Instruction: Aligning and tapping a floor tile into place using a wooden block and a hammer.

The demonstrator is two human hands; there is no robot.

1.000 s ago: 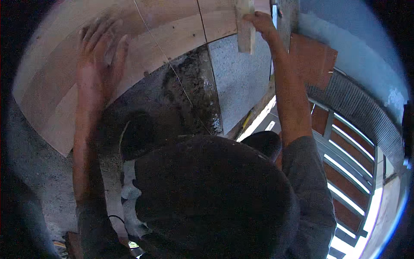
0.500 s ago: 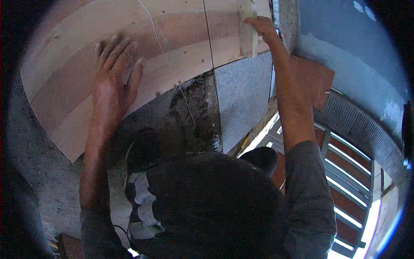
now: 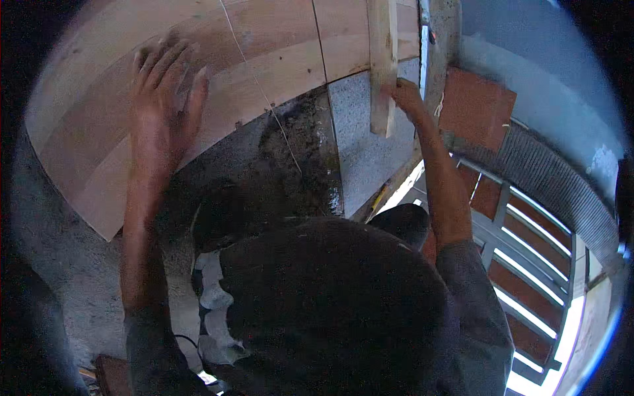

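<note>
My left hand (image 3: 162, 109) lies with its fingers spread, palm down, on a large wood-grain panel or tile (image 3: 264, 46). Closed round the near part of a pale wooden batten (image 3: 383, 66), my right hand (image 3: 404, 98) is toward the far right. The batten lies across the wood-grain surface and over part of a speckled grey tile (image 3: 360, 148). Between the two surfaces and my body shows dark, wet-looking mortar (image 3: 290, 145). A thin white string (image 3: 246, 61) crosses the wood-grain surface and the mortar.
Rough grey ground (image 3: 72, 257) borders the left. At the right are a reddish-brown square tile (image 3: 477, 109), a ridged grey strip (image 3: 548, 171), a blue-grey wall (image 3: 528, 39) and a slatted metal gate (image 3: 528, 284). A yellow-handled tool (image 3: 381, 197) lies by the grey tile's edge.
My right hand has drawn nearer to me, and the batten's near end now reaches over the grey tile. My left hand has shifted slightly left on the wood-grain surface.
</note>
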